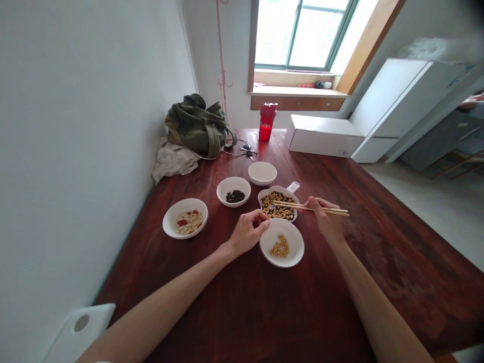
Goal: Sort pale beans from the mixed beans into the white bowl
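My right hand [325, 216] is closed around a pair of chopsticks [302, 206]. Their tips reach over a handled strainer [294, 187] with mixed yellow and black beans [279, 202]. With curled fingers, my left hand [248, 231] grips the near rim area of a white bowl [298, 249], at its upper left edge. Yellow soybeans [280, 246] lie in that bowl. Behind my left hand, another white bowl [223, 197] contains black beans [235, 196]. Farther left, a bowl [168, 219] holds pale flat pieces and several red ones [189, 222].
A fourth white bowl [262, 172] stands behind the strainer. Toward the back are a green bag [196, 126] on a cloth [174, 160], keys [247, 151], a red shaker bottle [266, 122] and a white box [323, 135]. A wall [94, 126] borders the table's left side.
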